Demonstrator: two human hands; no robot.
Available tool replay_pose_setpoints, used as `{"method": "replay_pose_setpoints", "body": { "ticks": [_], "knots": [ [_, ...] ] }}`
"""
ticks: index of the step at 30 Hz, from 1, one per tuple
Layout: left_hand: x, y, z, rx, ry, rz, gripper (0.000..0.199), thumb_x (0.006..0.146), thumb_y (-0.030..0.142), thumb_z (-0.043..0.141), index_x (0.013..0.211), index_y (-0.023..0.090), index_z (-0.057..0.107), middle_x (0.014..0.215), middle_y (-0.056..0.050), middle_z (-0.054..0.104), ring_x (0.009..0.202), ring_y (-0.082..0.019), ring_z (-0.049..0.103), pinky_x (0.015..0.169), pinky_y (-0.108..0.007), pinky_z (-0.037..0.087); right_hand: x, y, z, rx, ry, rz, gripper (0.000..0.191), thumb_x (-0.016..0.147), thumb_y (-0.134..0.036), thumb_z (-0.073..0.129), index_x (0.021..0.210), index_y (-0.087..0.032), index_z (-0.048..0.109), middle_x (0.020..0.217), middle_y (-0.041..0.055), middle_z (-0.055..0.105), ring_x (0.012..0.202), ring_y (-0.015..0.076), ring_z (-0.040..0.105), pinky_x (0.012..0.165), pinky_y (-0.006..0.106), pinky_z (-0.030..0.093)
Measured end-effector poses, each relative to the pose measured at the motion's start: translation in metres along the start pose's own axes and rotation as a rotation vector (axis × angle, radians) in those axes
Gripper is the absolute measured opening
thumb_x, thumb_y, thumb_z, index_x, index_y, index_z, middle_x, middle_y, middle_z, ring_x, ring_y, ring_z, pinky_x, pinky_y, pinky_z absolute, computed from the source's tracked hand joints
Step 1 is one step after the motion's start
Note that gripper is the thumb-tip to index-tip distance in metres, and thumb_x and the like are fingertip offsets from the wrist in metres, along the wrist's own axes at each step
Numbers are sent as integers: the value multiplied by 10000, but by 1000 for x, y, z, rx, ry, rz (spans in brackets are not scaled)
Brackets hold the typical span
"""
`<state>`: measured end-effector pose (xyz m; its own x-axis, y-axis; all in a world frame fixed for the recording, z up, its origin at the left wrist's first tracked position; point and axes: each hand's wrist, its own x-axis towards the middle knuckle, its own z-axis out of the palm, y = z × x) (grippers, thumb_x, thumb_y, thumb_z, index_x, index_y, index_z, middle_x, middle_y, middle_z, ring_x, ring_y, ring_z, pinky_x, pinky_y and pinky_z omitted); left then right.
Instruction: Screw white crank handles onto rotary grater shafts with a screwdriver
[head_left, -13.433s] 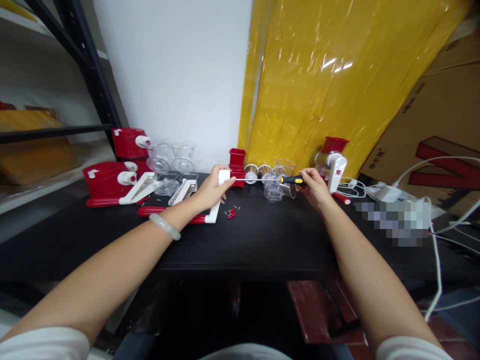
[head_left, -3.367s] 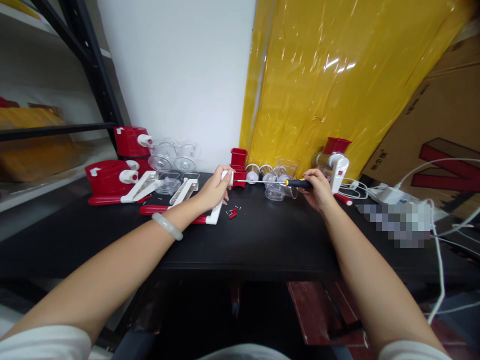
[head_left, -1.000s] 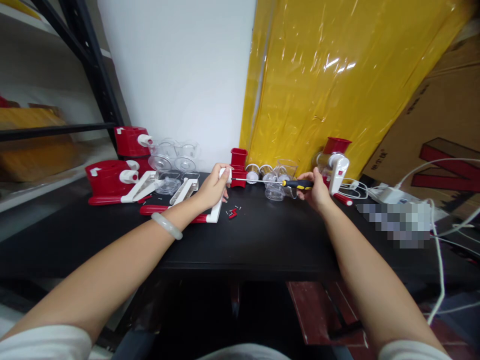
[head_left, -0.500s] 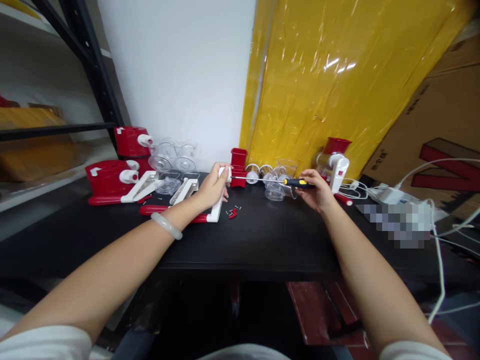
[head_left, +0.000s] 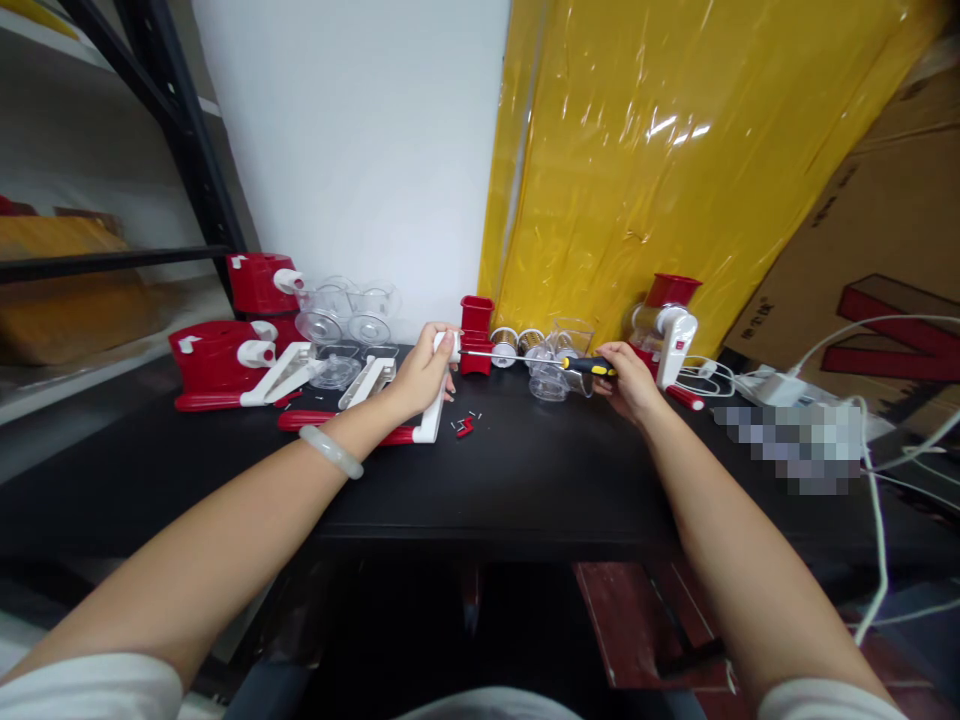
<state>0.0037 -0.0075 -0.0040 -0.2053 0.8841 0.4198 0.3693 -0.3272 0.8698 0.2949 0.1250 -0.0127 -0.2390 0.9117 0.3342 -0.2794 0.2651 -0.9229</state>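
My left hand (head_left: 421, 375) is closed around the white arm of a crank handle (head_left: 429, 420), whose red grip extends left beneath my wrist. In my right hand (head_left: 628, 378) is a screwdriver (head_left: 589, 366) with a black and yellow handle. Its long shaft lies level, pointing left, and the tip meets the white end of the crank handle at my left fingers. Whether the tip sits in a screw is too small to tell. Below my left hand, small red pieces (head_left: 465, 428) and several tiny screws lie on the black table (head_left: 525, 480).
Red grater bodies (head_left: 217, 365) and clear plastic parts (head_left: 337, 320) stand at the left. Behind my hands are a red hopper piece (head_left: 476, 335), metal drums (head_left: 517, 345) and clear cups (head_left: 551, 375). An assembled grater (head_left: 671, 330) stands right, near white cables (head_left: 874, 500).
My right hand and the screwdriver have shifted slightly left, and the fingers sit a little differently on its handle. My left hand still holds the crank handle in nearly the same place.
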Motion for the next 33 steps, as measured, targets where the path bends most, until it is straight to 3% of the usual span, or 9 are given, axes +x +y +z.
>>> {"method": "replay_pose_setpoints", "body": {
  "ticks": [5, 10, 14, 17, 20, 24, 28, 31, 33],
  "knots": [
    [-1, -3, 1, 7, -16, 25, 361, 973, 525, 362, 1189, 247, 441, 767, 33, 510, 467, -67, 543, 404, -178, 490, -7, -10, 2, 215, -28, -7, 291, 615, -283, 750, 810, -264, 535, 638, -65, 533, 529, 104, 489, 483, 241, 433],
    [-1, -6, 2, 6, -23, 31, 376, 965, 543, 368, 1184, 248, 447, 784, 27, 511, 474, -75, 551, 399, -192, 494, -11, -14, -2, 261, -132, 10, 289, 615, -262, 714, 865, -277, 569, 701, -39, 589, 621, 146, 553, 578, 304, 499],
    [0, -5, 1, 3, -14, 0, 381, 965, 544, 367, 1200, 254, 442, 775, 26, 504, 473, -82, 551, 404, -208, 505, -9, -13, -1, 188, -104, 10, 315, 736, -540, 665, 789, -244, 572, 610, -16, 573, 509, 143, 529, 497, 296, 463],
    [0, -4, 1, 5, -22, 2, 380, 965, 544, 367, 1198, 253, 443, 771, 27, 505, 472, -82, 549, 404, -208, 505, -6, -9, 1, 78, -84, 15, 481, 782, -705, 564, 701, -231, 539, 400, -66, 364, 332, 94, 317, 413, 282, 405],
    [0, -5, 1, 6, -28, 11, 381, 965, 546, 367, 1195, 252, 445, 771, 27, 507, 477, -83, 552, 405, -207, 506, -5, -6, 2, 29, -71, -7, 398, 761, -596, 675, 685, -232, 534, 371, -93, 289, 326, 78, 261, 402, 259, 402],
    [-1, -4, 1, 20, -17, 7, 378, 970, 535, 358, 1204, 250, 441, 779, 23, 507, 477, -84, 554, 400, -211, 507, -4, -5, -1, 74, -36, -17, 256, 680, -359, 764, 728, -224, 552, 557, -56, 518, 459, 83, 452, 456, 224, 450],
    [-1, 0, 1, 23, -16, -2, 363, 975, 515, 359, 1201, 243, 440, 781, 22, 503, 476, -84, 548, 401, -219, 511, -3, -5, -3, 122, -62, -6, 236, 639, -294, 757, 777, -229, 577, 695, -34, 606, 589, 109, 563, 508, 231, 494],
    [-1, 0, 2, 15, -9, -2, 364, 975, 512, 362, 1204, 242, 443, 774, 24, 502, 475, -86, 548, 397, -219, 508, -2, -4, -4, 113, -59, 9, 283, 707, -453, 719, 736, -224, 555, 628, -31, 585, 508, 109, 535, 475, 248, 476],
    [-1, -1, 2, 7, -7, -5, 364, 974, 514, 364, 1205, 244, 443, 768, 27, 502, 471, -84, 547, 396, -215, 506, -1, -2, -3, 67, -42, 44, 425, 767, -631, 612, 693, -222, 523, 519, -27, 528, 413, 112, 476, 406, 255, 418]
  ]
}}
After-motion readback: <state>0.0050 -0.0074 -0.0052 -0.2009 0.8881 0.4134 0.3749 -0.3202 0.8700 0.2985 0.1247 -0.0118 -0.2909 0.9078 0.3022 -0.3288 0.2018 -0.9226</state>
